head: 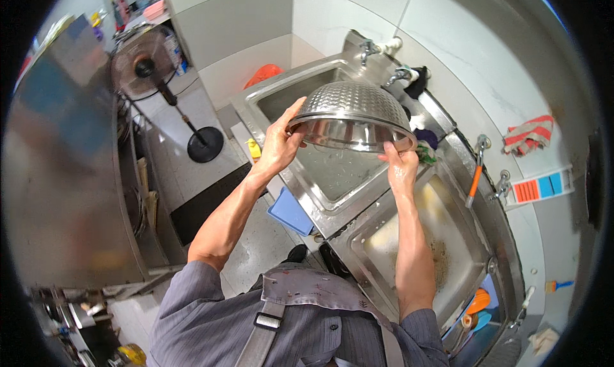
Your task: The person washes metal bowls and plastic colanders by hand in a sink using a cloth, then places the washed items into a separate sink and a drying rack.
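Both of my hands hold a shiny steel bowl with a dimpled outer wall, tipped so that its mouth faces down and toward me. My left hand grips the rim on the left, thumb inside the mouth. At the right side of the rim, my right hand pinches the edge with the thumb inside. Below the bowl lies a stainless steel sink basin with water in it. A second steel sink basin, wet and stained brown and yellow at the bottom, sits nearer on the right.
Water taps stick out from the tiled wall behind the sinks. A yellow bottle and a blue plastic tray stand left of the sink. Further left is a pedestal fan. A striped cloth hangs at right.
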### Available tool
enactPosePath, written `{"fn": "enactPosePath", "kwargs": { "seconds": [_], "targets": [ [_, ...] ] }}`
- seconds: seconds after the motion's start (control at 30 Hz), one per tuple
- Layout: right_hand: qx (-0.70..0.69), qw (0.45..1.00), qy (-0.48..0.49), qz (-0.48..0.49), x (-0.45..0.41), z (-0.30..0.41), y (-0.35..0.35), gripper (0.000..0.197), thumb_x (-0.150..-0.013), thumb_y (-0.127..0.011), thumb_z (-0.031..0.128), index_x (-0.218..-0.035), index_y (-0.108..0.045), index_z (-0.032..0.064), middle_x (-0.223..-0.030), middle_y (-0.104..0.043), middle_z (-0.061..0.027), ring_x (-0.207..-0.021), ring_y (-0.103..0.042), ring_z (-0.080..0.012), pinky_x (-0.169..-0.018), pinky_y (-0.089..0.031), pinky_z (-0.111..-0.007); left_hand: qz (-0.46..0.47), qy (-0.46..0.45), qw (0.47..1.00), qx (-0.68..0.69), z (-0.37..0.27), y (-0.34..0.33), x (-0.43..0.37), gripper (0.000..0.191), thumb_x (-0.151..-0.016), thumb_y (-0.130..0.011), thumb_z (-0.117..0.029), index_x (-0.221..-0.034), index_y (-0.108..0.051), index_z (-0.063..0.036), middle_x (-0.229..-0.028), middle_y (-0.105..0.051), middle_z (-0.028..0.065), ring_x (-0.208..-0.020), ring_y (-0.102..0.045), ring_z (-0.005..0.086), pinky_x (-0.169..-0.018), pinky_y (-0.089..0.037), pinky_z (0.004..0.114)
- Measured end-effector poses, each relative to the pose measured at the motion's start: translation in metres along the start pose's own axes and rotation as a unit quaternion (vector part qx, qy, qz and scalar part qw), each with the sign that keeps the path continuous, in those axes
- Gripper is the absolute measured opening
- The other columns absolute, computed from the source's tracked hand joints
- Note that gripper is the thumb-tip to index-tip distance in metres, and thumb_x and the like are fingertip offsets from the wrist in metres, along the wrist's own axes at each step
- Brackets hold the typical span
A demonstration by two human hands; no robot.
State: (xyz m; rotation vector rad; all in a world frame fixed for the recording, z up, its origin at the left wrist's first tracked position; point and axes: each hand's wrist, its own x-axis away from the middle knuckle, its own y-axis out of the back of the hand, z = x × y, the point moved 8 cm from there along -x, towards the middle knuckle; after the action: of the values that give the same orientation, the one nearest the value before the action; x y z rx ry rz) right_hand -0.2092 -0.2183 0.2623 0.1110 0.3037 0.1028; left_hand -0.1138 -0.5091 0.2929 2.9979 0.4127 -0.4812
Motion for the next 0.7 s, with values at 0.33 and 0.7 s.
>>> {"fn": "enactPosePath", "kwargs": {
  "seconds": [0.33,0.7],
  "targets": [
    [-0.082,0.987,-0.021,0.138,0.074,0.033,-0.100,0.020,-0.092,-0.062,0.010,-0.104,-0.063,-0.0054,-0.085,-0.065,-0.0067,-0.066,-0.062,-0.0135,-0.053,-0.054,-0.026,-0.158,0.052,0.983,-0.076,-0.015,0.093,0.144,0.065,-0.085,-0.059,0.005,-0.146,-0.044,-0.0119,-0.113,-0.069,0.0083,-0.085,-0.067,0.0125,-0.064,-0.057,0.028],
    [-0.059,0.813,-0.133,0.564,0.340,-0.014,-0.298,0.041,-0.095,-0.063,0.021,-0.124,-0.058,-0.0066,-0.089,-0.065,-0.0085,-0.065,-0.064,-0.0144,-0.052,-0.051,-0.027,-0.503,0.245,0.764,0.322,0.115,0.143,0.557,0.040,-0.087,-0.060,0.001,-0.126,-0.051,0.0055,-0.096,-0.066,0.0147,-0.068,-0.068,0.0229,-0.050,-0.061,0.031]
  ]
}}
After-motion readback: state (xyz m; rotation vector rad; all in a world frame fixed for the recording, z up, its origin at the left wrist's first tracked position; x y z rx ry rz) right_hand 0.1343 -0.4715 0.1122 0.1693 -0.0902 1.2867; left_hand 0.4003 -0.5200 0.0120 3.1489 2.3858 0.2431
